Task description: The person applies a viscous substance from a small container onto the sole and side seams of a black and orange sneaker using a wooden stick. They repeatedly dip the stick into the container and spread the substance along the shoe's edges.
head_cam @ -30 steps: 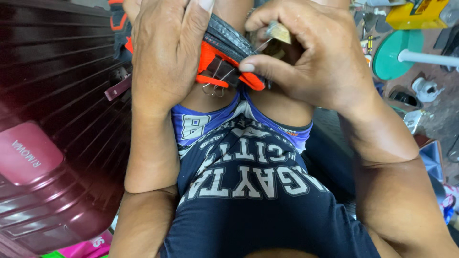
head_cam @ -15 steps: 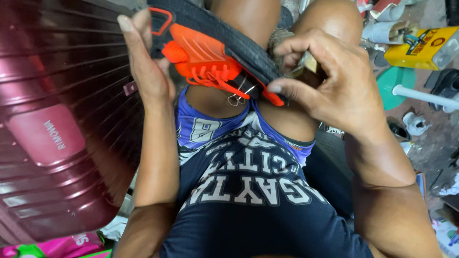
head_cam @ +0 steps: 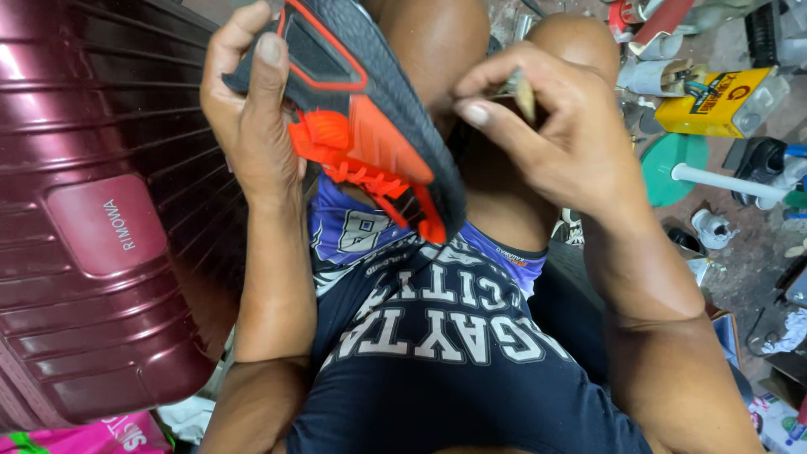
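Left hand (head_cam: 252, 126): raised at ten o'clock, fingers wrapped in a grip, thumb upward.
Right hand (head_cam: 555, 134): at two o'clock, thumb and fingertips pinched together.

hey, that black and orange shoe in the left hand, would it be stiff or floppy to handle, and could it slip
The shoe probably flexes somewhat: its sole looks like ridged rubber with an orange plastic insert. It seems light, since the left hand holds it up alone. The textured tread should resist slipping.
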